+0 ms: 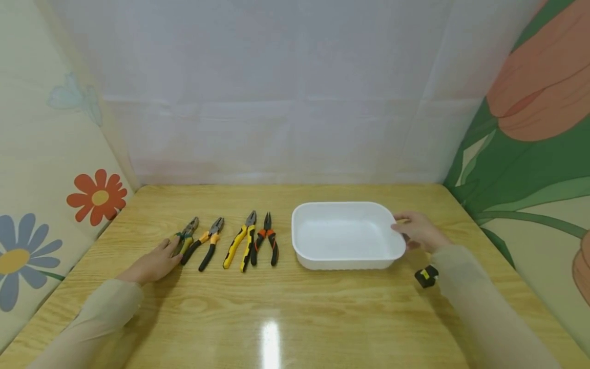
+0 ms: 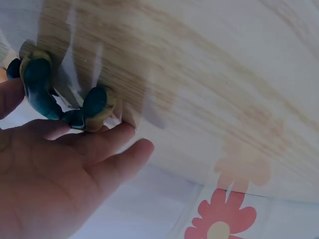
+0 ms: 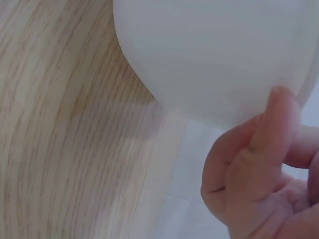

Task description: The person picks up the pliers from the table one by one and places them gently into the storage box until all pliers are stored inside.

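My left hand (image 1: pixel 156 260) reaches over the leftmost pliers (image 1: pixel 187 236), which have green and yellow handles. In the left wrist view, the thumb is at one side of the handles (image 2: pixel 40 89) and the fingers are at the other. Part of the grip is hidden. At the right, my right hand (image 1: pixel 421 231) pinches the end rim of a white plastic basin (image 1: pixel 348 264) between thumb and fingers. The right wrist view shows the thumb on the basin's outer wall (image 3: pixel 209 64). Nothing lies inside the basin.
Between hand and basin lie orange-and-black pliers (image 1: pixel 213 237), yellow-and-black pliers (image 1: pixel 251 230) and red-and-black needle-nose pliers (image 1: pixel 268 233). A small black tape measure (image 1: pixel 426 277) sits by the right forearm. The wooden table (image 1: pixel 322 318) meets a white cloth backdrop (image 1: pixel 295 138) and flowered side panels.
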### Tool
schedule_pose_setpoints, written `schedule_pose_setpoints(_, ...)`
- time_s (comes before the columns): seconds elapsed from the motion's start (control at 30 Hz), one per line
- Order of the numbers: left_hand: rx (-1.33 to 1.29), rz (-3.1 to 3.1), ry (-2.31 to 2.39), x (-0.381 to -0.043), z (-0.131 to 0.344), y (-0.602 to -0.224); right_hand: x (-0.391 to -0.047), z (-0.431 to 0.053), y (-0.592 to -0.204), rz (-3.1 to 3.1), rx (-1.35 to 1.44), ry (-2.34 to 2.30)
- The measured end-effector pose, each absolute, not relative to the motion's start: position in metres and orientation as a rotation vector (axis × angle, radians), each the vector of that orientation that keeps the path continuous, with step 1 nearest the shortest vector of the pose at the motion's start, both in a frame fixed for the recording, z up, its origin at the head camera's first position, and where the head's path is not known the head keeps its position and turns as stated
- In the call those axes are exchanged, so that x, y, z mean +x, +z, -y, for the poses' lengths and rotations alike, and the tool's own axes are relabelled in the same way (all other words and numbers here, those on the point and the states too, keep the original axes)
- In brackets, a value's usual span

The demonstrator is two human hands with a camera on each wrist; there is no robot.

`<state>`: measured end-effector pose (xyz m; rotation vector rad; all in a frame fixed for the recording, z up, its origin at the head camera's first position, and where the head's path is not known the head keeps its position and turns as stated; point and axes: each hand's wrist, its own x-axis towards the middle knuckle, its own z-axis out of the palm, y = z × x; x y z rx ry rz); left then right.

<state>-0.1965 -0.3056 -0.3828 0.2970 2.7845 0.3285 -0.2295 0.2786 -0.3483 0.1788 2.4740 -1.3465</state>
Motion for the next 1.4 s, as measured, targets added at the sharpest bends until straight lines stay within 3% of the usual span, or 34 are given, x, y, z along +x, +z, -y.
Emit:
schedule_pose_setpoints(0.4,0.007,-2.848,0.316,-0.199,0.288,-0.388,-0.229,-0.279,-0.349,-2.479,0.171,-1.329)
schedule_pose_setpoints(0.87,0.210,-3.006,0.176,-0.202,0.284,-0.391,-0.229,-0.280,-0.350,-2.493,0.163,-1.307)
schedule_pose_setpoints(1.4,0.038,-2.943,0.259,-0.206,0.284,-0.389,-0.228,-0.279,-0.348,-2.490,0.148,-1.317)
